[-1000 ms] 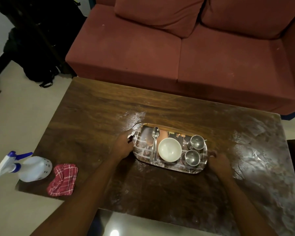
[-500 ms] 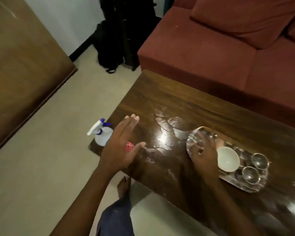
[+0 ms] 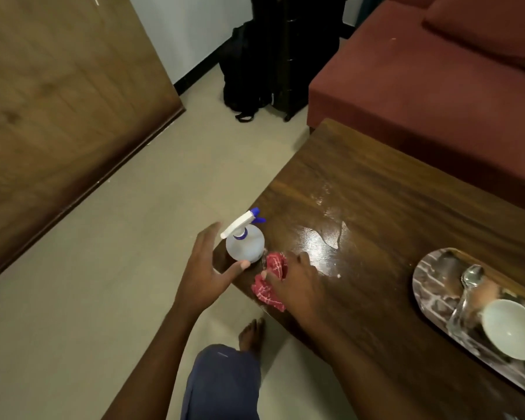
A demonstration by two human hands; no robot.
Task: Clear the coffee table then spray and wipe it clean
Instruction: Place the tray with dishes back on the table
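Observation:
The dark wooden coffee table (image 3: pixel 376 207) has a wet, shiny patch near its left end. At the table's left corner stands a white spray bottle (image 3: pixel 245 242) with a blue nozzle. My left hand (image 3: pixel 208 268) is spread open beside the bottle, thumb tip touching its base. A red checked cloth (image 3: pixel 270 281) lies crumpled at the table's front edge. My right hand (image 3: pixel 296 286) lies on the cloth with its fingers pinching it. An oval patterned tray (image 3: pixel 434 286) at the right carries a white bowl (image 3: pixel 511 328), a spoon (image 3: pixel 470 277) and a glass.
A red sofa (image 3: pixel 437 86) runs along the table's far side. Black bags (image 3: pixel 273 56) stand on the floor by the wall. A wooden panel (image 3: pixel 58 101) fills the left. My bare foot (image 3: pixel 252 334) and knee are at the table's front edge, on the beige floor.
My right hand left the tray and moved left onto the red cloth. My left hand moved up beside the spray bottle. The view swung further left.

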